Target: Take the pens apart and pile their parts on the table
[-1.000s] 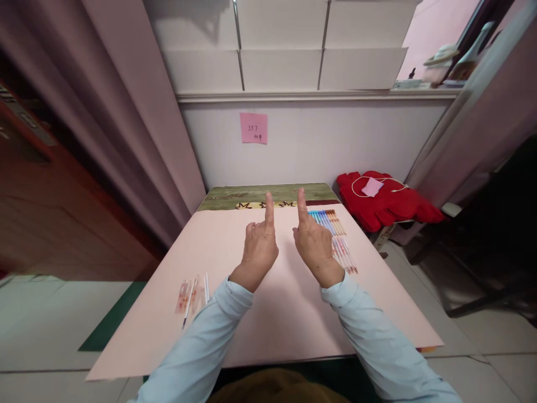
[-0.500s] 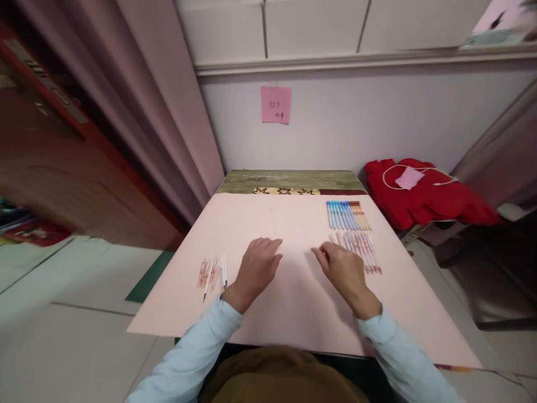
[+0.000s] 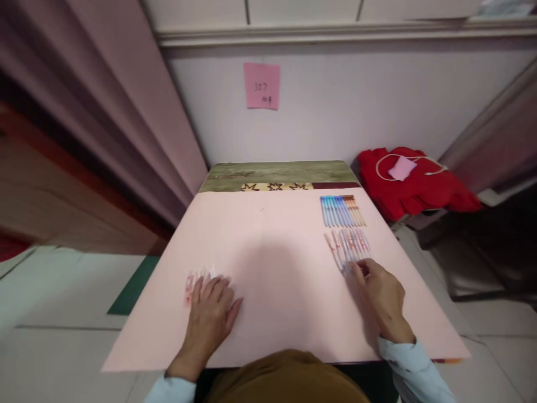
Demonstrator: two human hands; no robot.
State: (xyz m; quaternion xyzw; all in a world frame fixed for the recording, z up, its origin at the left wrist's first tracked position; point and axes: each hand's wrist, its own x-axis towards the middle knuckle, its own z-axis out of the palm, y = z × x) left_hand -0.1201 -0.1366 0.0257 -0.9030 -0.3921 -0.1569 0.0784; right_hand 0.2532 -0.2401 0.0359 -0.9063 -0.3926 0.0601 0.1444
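My left hand (image 3: 212, 310) lies flat on the pink sheet (image 3: 277, 268), fingers spread over a small group of pinkish pens (image 3: 193, 282) at the sheet's left side. My right hand (image 3: 380, 294) rests at the near end of a row of pink and clear pens (image 3: 348, 245), its fingertips curled down onto them. Whether it grips one is not visible. Beyond that row lies a second row of blue and orange pens (image 3: 342, 211).
The pink sheet covers a small table whose green patterned top (image 3: 277, 173) shows at the far end. A red cloth heap (image 3: 413, 182) with a white cord sits to the right. A pink note (image 3: 262, 85) is stuck on the wall. Curtains hang left.
Both hands dropped from pointing up in mid-air to the sheet and moved apart: the left onto the left pens, the right to the pink row. The view tilted down.
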